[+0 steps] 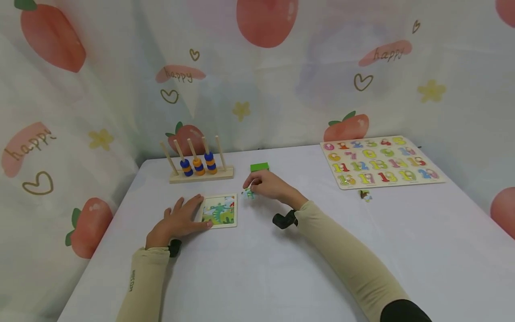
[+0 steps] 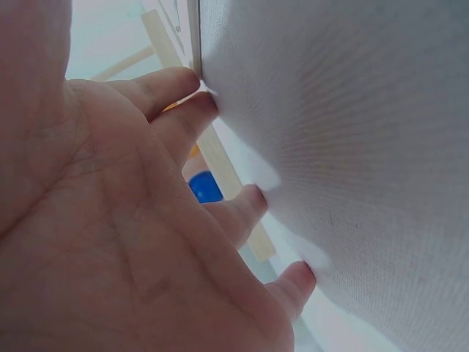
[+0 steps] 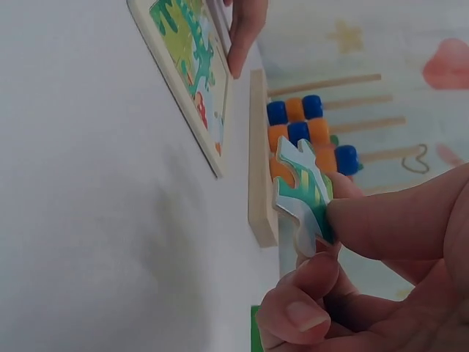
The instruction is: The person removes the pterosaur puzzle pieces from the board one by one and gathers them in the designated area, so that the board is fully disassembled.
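My right hand (image 1: 268, 184) pinches a jigsaw puzzle piece (image 3: 306, 194), green and pale blue with yellow stripes, between thumb and fingers. It is held to the right of a small framed puzzle (image 1: 236, 212) showing a green dinosaur among plants. Along that puzzle's left side lies my left hand (image 1: 179, 220), fingers spread, thumb tip over the lower edge of the frame. In the left wrist view, the fingertips (image 2: 255, 196) rest on the white cloth. A strip at the top of the dinosaur picture shows bare wood.
Behind the framed puzzle stands a wooden peg rack (image 1: 201, 176) with blue and orange beads. A green block (image 1: 259, 167) sits beyond my right hand. To the right lie a number puzzle board (image 1: 384, 161) and a loose puzzle piece (image 1: 365, 195) near its front edge.
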Available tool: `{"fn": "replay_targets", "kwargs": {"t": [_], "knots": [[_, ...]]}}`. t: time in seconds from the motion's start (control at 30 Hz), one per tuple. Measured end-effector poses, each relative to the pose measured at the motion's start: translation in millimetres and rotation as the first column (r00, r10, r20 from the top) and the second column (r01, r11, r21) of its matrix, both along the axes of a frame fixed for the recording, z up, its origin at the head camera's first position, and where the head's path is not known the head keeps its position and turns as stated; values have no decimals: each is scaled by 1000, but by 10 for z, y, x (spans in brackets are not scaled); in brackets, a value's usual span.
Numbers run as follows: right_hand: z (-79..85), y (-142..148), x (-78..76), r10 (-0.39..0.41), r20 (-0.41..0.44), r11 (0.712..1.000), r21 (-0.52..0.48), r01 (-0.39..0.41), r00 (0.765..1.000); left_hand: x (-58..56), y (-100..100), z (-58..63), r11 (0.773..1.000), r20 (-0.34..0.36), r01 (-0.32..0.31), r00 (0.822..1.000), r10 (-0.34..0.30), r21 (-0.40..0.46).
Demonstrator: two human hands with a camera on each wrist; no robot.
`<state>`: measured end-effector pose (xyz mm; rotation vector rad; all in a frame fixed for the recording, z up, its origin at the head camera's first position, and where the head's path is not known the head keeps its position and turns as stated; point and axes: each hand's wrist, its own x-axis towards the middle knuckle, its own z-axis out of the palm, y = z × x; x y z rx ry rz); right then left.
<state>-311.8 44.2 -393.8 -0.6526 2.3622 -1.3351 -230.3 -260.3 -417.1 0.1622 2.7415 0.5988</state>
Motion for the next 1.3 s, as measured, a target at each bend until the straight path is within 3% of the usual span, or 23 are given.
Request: {"fn": "replay_targets", "kwargs": {"t": [0.37, 1.03, 1.3], "knots": [[10, 324, 28, -79, 8, 997, 26, 79, 997, 26, 23, 30, 1000, -3, 6, 1000, -6, 2], [58, 780, 96, -146, 29, 989, 26, 145, 989, 27, 5, -13, 1000, 1, 6, 1000, -6, -13], [59, 1004, 116, -163, 20, 986, 42, 162, 986, 20, 11, 22, 1000, -3, 8, 1000, -8, -11]]}}
